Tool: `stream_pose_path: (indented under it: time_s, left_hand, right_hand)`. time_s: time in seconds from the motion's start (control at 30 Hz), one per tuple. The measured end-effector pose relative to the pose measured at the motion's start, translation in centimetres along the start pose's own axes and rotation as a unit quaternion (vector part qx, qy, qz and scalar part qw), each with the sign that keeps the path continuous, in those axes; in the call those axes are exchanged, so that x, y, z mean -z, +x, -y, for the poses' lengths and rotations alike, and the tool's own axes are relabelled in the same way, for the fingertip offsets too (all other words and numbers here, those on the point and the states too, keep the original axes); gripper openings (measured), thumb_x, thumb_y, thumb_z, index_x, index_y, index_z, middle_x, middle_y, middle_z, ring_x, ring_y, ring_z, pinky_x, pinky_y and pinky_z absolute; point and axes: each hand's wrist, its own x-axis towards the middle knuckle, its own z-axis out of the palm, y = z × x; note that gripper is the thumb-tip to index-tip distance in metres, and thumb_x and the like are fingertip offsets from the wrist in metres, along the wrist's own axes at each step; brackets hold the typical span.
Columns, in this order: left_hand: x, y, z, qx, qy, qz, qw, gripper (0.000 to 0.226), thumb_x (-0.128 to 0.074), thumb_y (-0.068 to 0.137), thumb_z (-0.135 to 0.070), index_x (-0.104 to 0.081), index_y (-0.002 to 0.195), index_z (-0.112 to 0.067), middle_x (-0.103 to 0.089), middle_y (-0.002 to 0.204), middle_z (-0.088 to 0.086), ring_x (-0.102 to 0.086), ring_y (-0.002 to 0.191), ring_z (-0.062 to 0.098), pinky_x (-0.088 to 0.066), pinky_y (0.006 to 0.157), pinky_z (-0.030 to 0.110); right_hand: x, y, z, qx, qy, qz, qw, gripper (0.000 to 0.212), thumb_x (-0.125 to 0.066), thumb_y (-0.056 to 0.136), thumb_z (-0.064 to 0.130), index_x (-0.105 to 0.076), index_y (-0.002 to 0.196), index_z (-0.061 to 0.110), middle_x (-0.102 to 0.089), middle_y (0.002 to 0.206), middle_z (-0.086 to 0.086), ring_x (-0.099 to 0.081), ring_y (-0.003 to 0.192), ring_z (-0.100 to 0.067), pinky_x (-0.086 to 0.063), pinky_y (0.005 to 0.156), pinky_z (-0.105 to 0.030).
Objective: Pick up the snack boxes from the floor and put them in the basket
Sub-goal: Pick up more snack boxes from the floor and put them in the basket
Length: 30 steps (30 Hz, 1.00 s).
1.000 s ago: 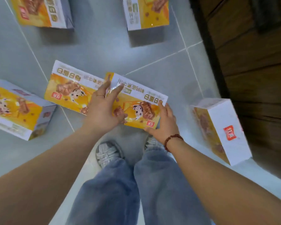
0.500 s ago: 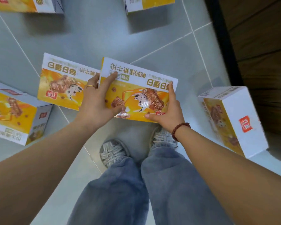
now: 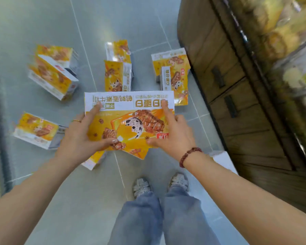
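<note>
A yellow and white snack box (image 3: 131, 119) hangs well above the floor, its printed face up. My left hand (image 3: 79, 138) grips its left end, thumb on the front and a finger on the white band. My right hand (image 3: 173, 135) grips its right end the same way. Several more yellow snack boxes lie on the grey tiles: a leaning pair at the far left (image 3: 51, 75), one at the left (image 3: 35, 129), two in the middle (image 3: 117, 76), two by the cabinet (image 3: 173, 75). Another box (image 3: 94, 160) peeks out under the held one. No basket is in view.
A brown wooden cabinet (image 3: 237, 85) with dark handles runs along the right. Above it, blurred shelf goods (image 3: 290, 50) show at the top right. A white box corner (image 3: 223, 160) lies by my right forearm. My shoes (image 3: 159, 186) stand on the tiles below the box.
Both hands have lifted the box up off the floor toward me. The view has risen and tilted forward, bringing more boxes and the shelf into sight.
</note>
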Motion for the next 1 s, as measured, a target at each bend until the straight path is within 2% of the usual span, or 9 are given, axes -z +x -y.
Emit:
stream_pose_path:
  time_s: [0.17,0.27,0.43,0.57,0.67,0.77,0.83,0.93,1.0]
  left_hand:
    - [11.8,-6.5,-4.1,0.011,-0.003,-0.071,0.997,0.11,-0.082,0.047,-0.06,-0.028,0.141,-0.042,-0.053,0.13,0.005,-0.046,0.12,0.025,-0.036,0.092,0.032]
    - [16.6,-10.9,-6.2,0.015,-0.026,-0.131,0.991,0.11,-0.07,0.04,-0.073,-0.026,0.138,-0.05,-0.055,0.124,0.003,-0.049,0.116,0.023,-0.038,0.092,0.031]
    - [21.0,-18.1,-9.8,0.039,-0.033,-0.226,0.973,0.107,-0.072,0.048,-0.065,-0.026,0.142,-0.043,-0.053,0.125,0.005,-0.048,0.115,0.024,-0.037,0.092,0.03]
    - [21.7,-23.1,-12.3,0.067,-0.047,-0.301,0.95,0.101,-0.083,0.061,-0.042,-0.023,0.144,-0.038,-0.046,0.134,0.004,-0.042,0.122,0.022,-0.029,0.09,0.018]
    - [21.2,-26.3,-13.9,0.093,-0.051,-0.339,0.935,0.099,-0.08,0.063,-0.043,-0.023,0.144,-0.04,-0.045,0.133,0.005,-0.044,0.117,0.025,-0.035,0.091,0.029]
    - [19.9,-30.3,-14.9,0.147,-0.056,-0.383,0.91,0.099,-0.08,0.064,-0.043,-0.022,0.144,-0.04,-0.043,0.136,0.003,-0.043,0.119,0.024,-0.037,0.092,0.032]
    - [18.7,-33.4,-15.6,0.192,-0.056,-0.411,0.889,0.099,-0.08,0.064,-0.044,-0.02,0.143,-0.046,-0.043,0.136,0.0,-0.043,0.12,0.023,-0.038,0.093,0.033]
    - [16.7,-38.9,-16.1,0.276,-0.048,-0.438,0.855,0.098,-0.079,0.064,-0.046,-0.021,0.142,-0.046,-0.048,0.12,-0.002,-0.046,0.112,0.023,-0.037,0.085,0.03]
    - [15.4,-42.9,-16.4,0.32,-0.03,-0.441,0.838,0.098,-0.078,0.063,-0.05,-0.021,0.143,-0.045,-0.049,0.124,0.001,-0.047,0.112,0.025,-0.039,0.087,0.032]
  right_hand:
    - [7.6,-6.0,9.5,0.105,-0.043,-0.008,0.994,0.114,-0.076,0.067,0.053,0.008,0.145,0.043,-0.04,0.12,-0.01,-0.051,0.107,-0.031,-0.043,0.085,-0.035]
    - [11.3,-9.0,13.8,0.156,-0.067,-0.006,0.985,0.116,-0.076,0.067,0.053,0.009,0.145,0.042,-0.041,0.122,-0.012,-0.05,0.111,-0.032,-0.042,0.087,-0.034]
    - [16.5,-13.1,19.2,0.249,-0.094,-0.004,0.964,0.114,-0.078,0.067,0.047,0.005,0.145,0.044,-0.04,0.13,-0.011,-0.049,0.117,-0.031,-0.041,0.092,-0.033]
    - [19.3,-16.2,21.4,0.321,-0.105,0.004,0.941,0.112,-0.079,0.068,0.043,0.003,0.144,0.046,-0.04,0.124,-0.009,-0.051,0.11,-0.027,-0.041,0.091,-0.03]
    - [20.6,-17.6,22.4,0.367,-0.121,0.014,0.922,0.111,-0.079,0.067,0.044,0.003,0.143,0.049,-0.042,0.115,-0.006,-0.052,0.101,-0.025,-0.045,0.088,-0.033]
    - [20.6,-19.3,23.2,0.415,-0.149,0.047,0.896,0.11,-0.078,0.068,0.045,0.002,0.143,0.049,-0.042,0.118,-0.006,-0.053,0.099,-0.024,-0.045,0.083,-0.03]
    - [19.7,-20.6,23.8,0.449,-0.162,0.076,0.876,0.111,-0.078,0.067,0.046,0.003,0.143,0.049,-0.04,0.126,-0.007,-0.054,0.105,-0.026,-0.045,0.084,-0.031]
    - [17.4,-23.1,24.7,0.497,-0.18,0.139,0.837,0.112,-0.079,0.067,0.046,0.002,0.144,0.046,-0.034,0.14,-0.01,-0.045,0.122,-0.028,-0.043,0.095,-0.035]
    - [15.6,-25.5,25.1,0.523,-0.201,0.181,0.808,0.112,-0.078,0.068,0.046,0.002,0.145,0.044,-0.032,0.142,-0.011,-0.04,0.127,-0.029,-0.04,0.097,-0.035]
